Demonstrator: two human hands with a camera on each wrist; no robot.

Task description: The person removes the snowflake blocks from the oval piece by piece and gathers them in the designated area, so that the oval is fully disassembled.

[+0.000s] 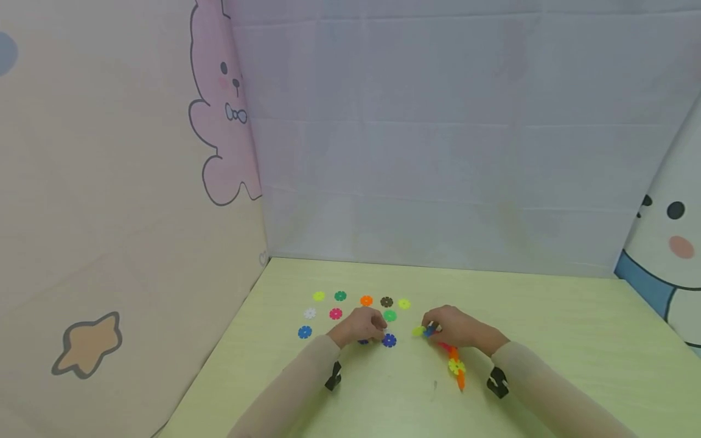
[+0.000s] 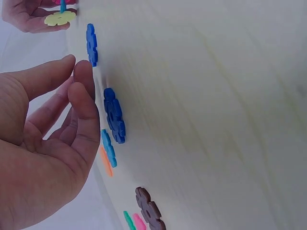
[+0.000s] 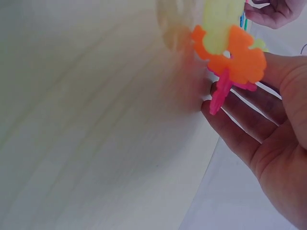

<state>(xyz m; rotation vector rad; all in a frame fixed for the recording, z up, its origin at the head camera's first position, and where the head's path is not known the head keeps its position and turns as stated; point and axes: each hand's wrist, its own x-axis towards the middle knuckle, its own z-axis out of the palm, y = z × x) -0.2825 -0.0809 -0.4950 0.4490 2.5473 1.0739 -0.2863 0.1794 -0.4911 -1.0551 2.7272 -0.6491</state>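
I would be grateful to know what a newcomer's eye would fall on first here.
Probably the bright chain of interlocked, notched plastic discs in the person's right hand. Next come loose, multicoloured plastic discs spread on the pale green tabletop around the left hand. A pink cartoon animal stands out on the pale cloth wall at the head view's upper left.

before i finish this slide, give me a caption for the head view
Left grip near loose colourful discs, right grip holding a chain of linked discs, over a pale table.
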